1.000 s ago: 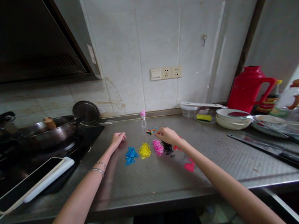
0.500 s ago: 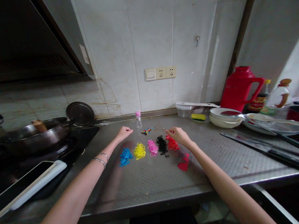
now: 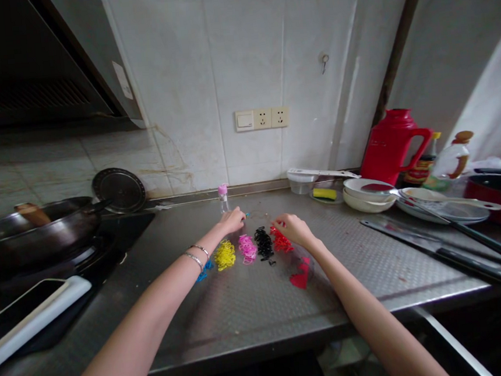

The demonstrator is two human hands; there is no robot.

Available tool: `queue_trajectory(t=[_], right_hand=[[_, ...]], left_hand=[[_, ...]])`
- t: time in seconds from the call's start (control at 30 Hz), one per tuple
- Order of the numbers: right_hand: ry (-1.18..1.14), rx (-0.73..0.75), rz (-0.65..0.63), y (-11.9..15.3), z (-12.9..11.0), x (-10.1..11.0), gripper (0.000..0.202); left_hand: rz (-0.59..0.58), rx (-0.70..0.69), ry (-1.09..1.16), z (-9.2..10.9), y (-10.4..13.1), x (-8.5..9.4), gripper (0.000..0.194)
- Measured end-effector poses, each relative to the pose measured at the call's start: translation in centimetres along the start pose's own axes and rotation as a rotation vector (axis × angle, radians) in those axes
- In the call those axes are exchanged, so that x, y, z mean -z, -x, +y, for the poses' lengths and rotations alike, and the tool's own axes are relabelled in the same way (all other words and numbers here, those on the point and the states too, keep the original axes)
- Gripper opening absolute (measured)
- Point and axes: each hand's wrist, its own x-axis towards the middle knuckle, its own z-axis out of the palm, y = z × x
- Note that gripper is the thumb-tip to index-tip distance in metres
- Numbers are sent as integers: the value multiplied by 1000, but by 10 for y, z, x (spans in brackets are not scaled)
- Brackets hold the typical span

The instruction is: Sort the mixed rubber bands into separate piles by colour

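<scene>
On the metal counter (image 3: 243, 305) small coloured pieces lie in separate piles: blue (image 3: 205, 270), yellow (image 3: 225, 255), pink (image 3: 247, 249), black (image 3: 263, 243) and red (image 3: 282, 239). My left hand (image 3: 234, 219) is closed above the yellow and pink piles, over the small multicoloured pile, which it mostly hides; what its fingers hold is too small to name. My right hand (image 3: 292, 229) hovers at the red pile with fingers pinched; anything between them is too small to make out. My left wrist and bracelets partly cover the blue pile. A red shape (image 3: 300, 274) lies nearer the front.
A small pink-capped bottle (image 3: 224, 197) stands near the wall. At left are a pan (image 3: 56, 231) and a phone (image 3: 21, 304). Bowls (image 3: 369, 202), a sponge (image 3: 324, 194), a red thermos (image 3: 391, 149) and a long black-handled tool (image 3: 472, 265) sit at right.
My left hand has moved right, onto the small multicoloured pile, and my forearm now partly covers the blue pile. My right hand stays near the red pile. The view has shifted slightly.
</scene>
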Motion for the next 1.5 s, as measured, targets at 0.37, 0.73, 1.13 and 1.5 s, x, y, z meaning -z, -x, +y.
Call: queue_trajectory(t=[0.37, 0.73, 1.13, 1.5], right_hand=[[33, 18, -14, 2, -3, 2, 40], [52, 33, -12, 4, 2, 2, 35], [50, -23, -11, 5, 6, 0, 32], [21, -63, -70, 6, 8, 3, 34]], left_hand=[[-20, 37, -134, 3, -8, -4, 23], [108, 39, 188, -23, -1, -6, 21], [-212, 218, 601, -89, 72, 28, 16], [-343, 328, 720, -81, 125, 44, 35]])
